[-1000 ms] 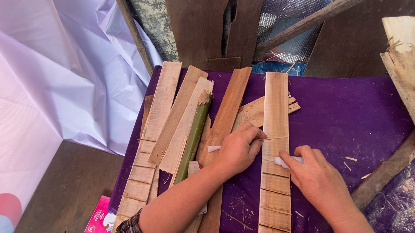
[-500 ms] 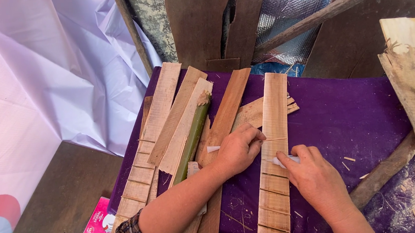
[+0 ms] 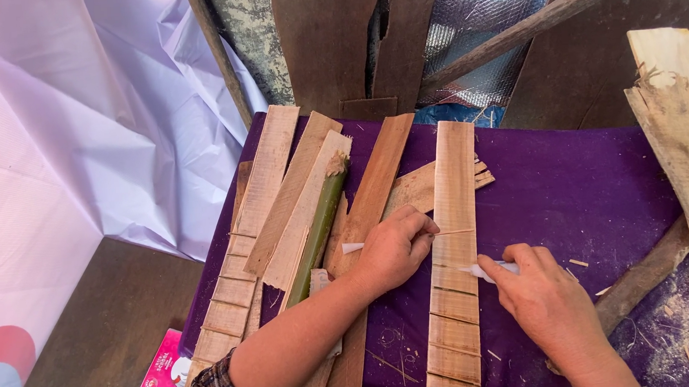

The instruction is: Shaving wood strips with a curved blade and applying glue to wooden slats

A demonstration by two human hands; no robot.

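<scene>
A purple cloth (image 3: 590, 190) is covering the work surface, with several loose wooden slats (image 3: 266, 187) and one green strip (image 3: 317, 232) lying side by side on its left part. A rough pale board (image 3: 683, 118) is leaning at the right edge, and dark planks (image 3: 324, 39) and a pole (image 3: 559, 9) are standing behind. A white sheet (image 3: 69, 125) is hanging at left, a pink packet (image 3: 161, 365) lying below it.
</scene>
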